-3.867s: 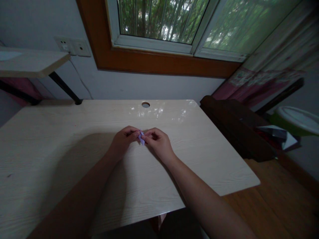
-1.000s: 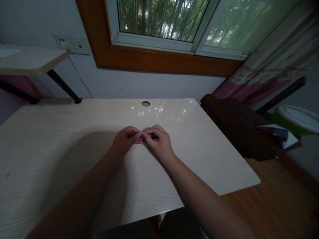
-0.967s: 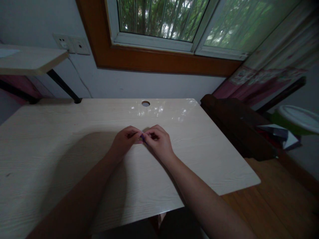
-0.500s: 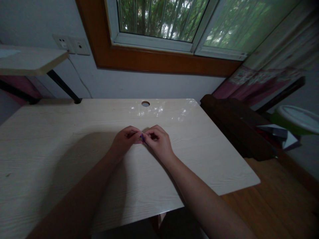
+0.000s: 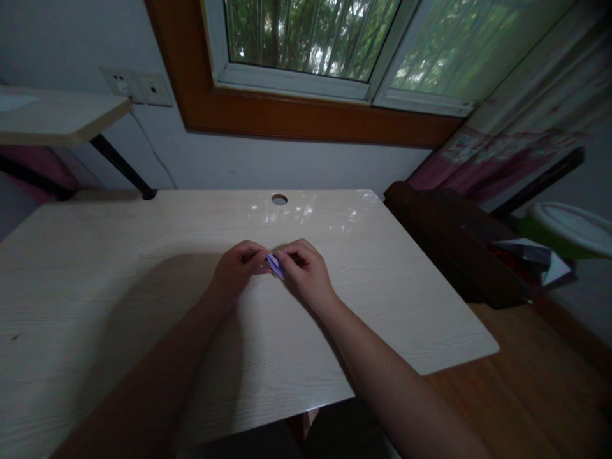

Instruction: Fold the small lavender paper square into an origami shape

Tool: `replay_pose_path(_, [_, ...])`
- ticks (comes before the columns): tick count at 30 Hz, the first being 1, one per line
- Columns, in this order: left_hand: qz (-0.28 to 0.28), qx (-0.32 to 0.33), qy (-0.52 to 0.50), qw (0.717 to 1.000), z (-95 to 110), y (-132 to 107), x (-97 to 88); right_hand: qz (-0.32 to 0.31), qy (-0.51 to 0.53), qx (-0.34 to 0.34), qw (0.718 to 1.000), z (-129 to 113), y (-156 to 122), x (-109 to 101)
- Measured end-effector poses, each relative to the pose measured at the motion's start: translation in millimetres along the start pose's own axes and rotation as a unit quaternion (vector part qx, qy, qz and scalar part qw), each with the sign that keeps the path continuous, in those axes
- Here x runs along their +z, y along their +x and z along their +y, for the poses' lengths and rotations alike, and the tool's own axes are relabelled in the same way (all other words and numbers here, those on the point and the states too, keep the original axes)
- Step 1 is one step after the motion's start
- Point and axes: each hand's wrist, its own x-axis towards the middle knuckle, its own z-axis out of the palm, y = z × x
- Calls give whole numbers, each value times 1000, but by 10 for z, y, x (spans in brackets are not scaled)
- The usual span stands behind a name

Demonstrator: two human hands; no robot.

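The person pinches a small purple folded piece (image 5: 276,267) between both hands. The left grip (image 5: 236,268) is closed on its upper end, thumb against fingertips; the right grip (image 5: 306,264) is closed on the side facing it, and the lower tip of the piece points toward the person from between the two. Under both grips lies the pale bench (image 5: 382,299); whether the piece touches it cannot be told. Straight beyond the grips is a round hole (image 5: 279,199) near the bench's far edge, with a window (image 5: 301,44) above. Well to the right of the grips stands dark furniture (image 5: 440,236); far left, a raised shelf (image 5: 52,115).
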Motion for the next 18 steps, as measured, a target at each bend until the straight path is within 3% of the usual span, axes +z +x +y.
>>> replay_pose_path(8, [13,5,17,1000,-43,15,-15,-27,15,-4,1000,27,-4,-2])
replay_pose_path(18, [0,0,8,1000,-41,12,-29,-9,-3,-10,1000,37,9,15])
